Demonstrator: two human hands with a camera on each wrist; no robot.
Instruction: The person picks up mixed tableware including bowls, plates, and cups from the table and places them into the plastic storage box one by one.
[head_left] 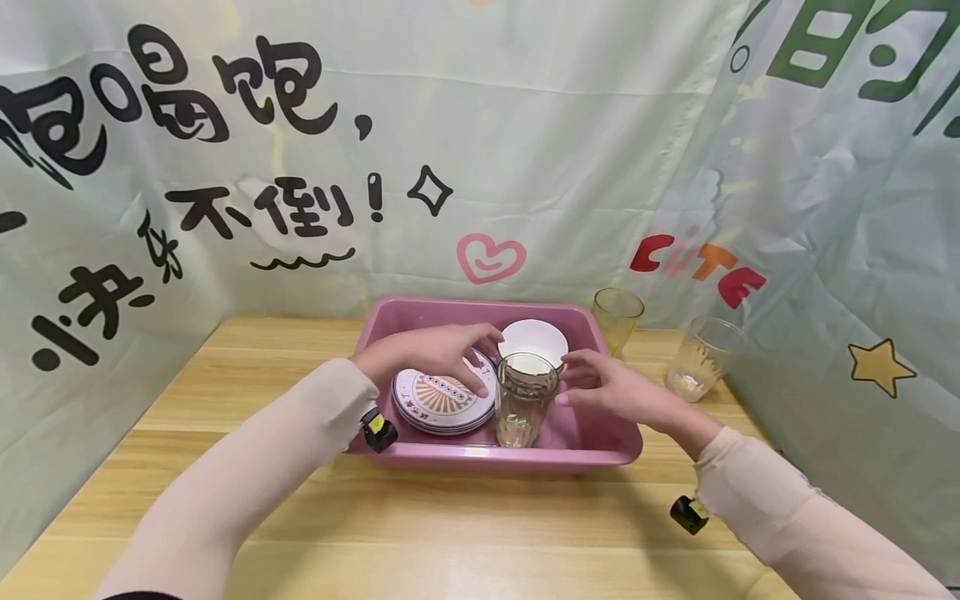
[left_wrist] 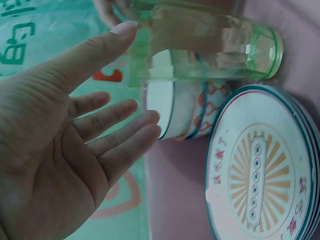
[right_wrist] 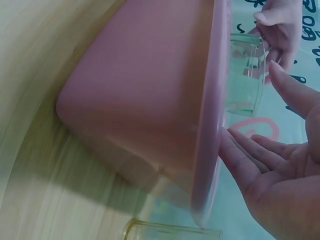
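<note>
A pink plastic basin (head_left: 480, 456) stands on the wooden table. Inside it, a tall greenish glass (head_left: 517, 421) stands upright near the front wall. My left hand (head_left: 448, 350) hovers over a stack of plates (head_left: 442, 398), left of the glass, fingers spread and thumb apart. In the left wrist view that hand (left_wrist: 65, 135) holds nothing. On the glass's other side is my right hand (head_left: 611, 385), above the basin's right part with loosely bent fingers. The right wrist view shows its palm (right_wrist: 285, 175) bare, beside the basin rim. White bowls (left_wrist: 185, 107) with red patterns sit behind the glass.
Just behind the basin's right corner stands an amber glass (head_left: 618, 321). A clear glass (head_left: 701, 362) is farther right on the table (head_left: 450, 542). Behind everything hangs a printed pale cloth (head_left: 585, 167), which also closes off the left and right sides.
</note>
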